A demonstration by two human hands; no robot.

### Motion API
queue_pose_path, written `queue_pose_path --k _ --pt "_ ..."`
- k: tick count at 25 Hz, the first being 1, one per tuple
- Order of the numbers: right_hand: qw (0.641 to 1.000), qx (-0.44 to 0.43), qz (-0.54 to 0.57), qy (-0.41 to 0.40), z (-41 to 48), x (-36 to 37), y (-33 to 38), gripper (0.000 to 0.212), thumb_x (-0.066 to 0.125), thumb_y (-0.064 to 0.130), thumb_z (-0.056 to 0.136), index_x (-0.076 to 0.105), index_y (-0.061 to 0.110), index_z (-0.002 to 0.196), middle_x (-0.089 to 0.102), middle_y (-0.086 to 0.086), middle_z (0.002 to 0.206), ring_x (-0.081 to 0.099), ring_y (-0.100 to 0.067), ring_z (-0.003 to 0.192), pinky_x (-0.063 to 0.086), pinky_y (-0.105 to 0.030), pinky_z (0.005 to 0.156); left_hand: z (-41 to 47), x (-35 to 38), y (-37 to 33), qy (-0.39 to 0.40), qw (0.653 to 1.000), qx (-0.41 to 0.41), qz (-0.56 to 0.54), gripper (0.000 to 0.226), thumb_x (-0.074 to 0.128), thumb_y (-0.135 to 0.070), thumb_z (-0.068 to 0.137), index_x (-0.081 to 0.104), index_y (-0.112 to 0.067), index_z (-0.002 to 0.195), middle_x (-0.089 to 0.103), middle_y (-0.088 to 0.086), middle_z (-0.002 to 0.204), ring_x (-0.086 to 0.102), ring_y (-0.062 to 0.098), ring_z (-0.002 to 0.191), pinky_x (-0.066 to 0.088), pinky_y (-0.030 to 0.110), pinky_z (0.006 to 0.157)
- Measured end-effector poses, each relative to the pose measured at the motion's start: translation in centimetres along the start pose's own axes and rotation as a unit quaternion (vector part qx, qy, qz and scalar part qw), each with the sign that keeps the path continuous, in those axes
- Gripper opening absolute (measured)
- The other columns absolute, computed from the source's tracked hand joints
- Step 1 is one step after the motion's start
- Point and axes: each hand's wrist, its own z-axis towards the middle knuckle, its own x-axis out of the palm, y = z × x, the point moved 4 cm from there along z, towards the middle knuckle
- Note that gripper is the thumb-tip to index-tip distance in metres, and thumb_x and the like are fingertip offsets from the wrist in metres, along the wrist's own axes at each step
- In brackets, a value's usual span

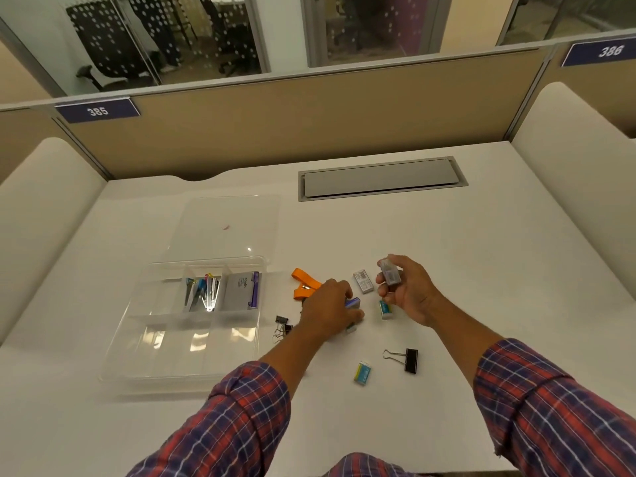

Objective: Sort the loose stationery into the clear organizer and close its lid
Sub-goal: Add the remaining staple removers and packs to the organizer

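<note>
We work at a white desk (447, 256) in a beige-walled carrel numbered 385 (97, 111); glass panes (165, 36) behind it show dark chairs. A grey cable hatch (382, 178) sits in the desktop. Our right hand (407, 294), raised just above the desk, pinches a small clear box (389, 273). Our left hand (330, 309) presses down, fingers closed round a purple-edged item (352, 302). The organizer (192, 318) lies at left, lid (227, 228) open flat behind it, staplers (203, 291) and a grey box (241, 290) in its far compartments. Loose nearby: an orange tool (303, 282), binder clips (406, 359), erasers (362, 372), a staple box (363, 280).
</note>
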Motion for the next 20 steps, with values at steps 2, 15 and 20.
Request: queue_pose_path --k 2,15,20 --pt "0.995 -0.035 -0.099 -0.005 0.1 0.1 0.5 0.021 0.067 0.024 0.091 0.057 0.008 0.102 0.068 -0.021 0.079 0.056 -0.028 0.048 0.042 -0.028 0.042 0.0 0.1 -0.4 -0.026 0.999 -0.005 0.039 0.029 0.071 -0.041 0.091 0.067 -0.017 0.107 0.064 0.006 0.107 0.063 0.024 0.095 0.053 0.036 0.074" --pt "0.84 -0.122 -0.523 -0.072 3.4 1.9 0.6 0.018 0.063 0.026 0.092 0.056 0.016 0.104 0.06 -0.002 0.101 0.06 -0.024 0.092 0.054 -0.038 0.078 -2.7 -1.6 0.9 -0.036 0.687 -0.229 -0.689 0.009 0.059 -0.015 0.094 0.06 -0.008 0.1 0.07 0.016 0.088 0.051 0.017 0.052 0.038 0.026 0.044" --pt "0.734 -0.08 -0.671 -0.071 4.8 3.4 -0.3 0.038 0.06 0.041 0.093 0.05 0.012 0.114 0.057 -0.011 0.115 0.059 -0.032 0.103 0.05 -0.046 0.089 -4.7 -2.7 1.5 -0.031 0.675 -0.177 -0.716 0.025 0.054 -0.012 0.099 0.061 -0.002 0.12 0.07 0.021 0.093 0.075 0.034 0.081 0.062 0.039 0.067"
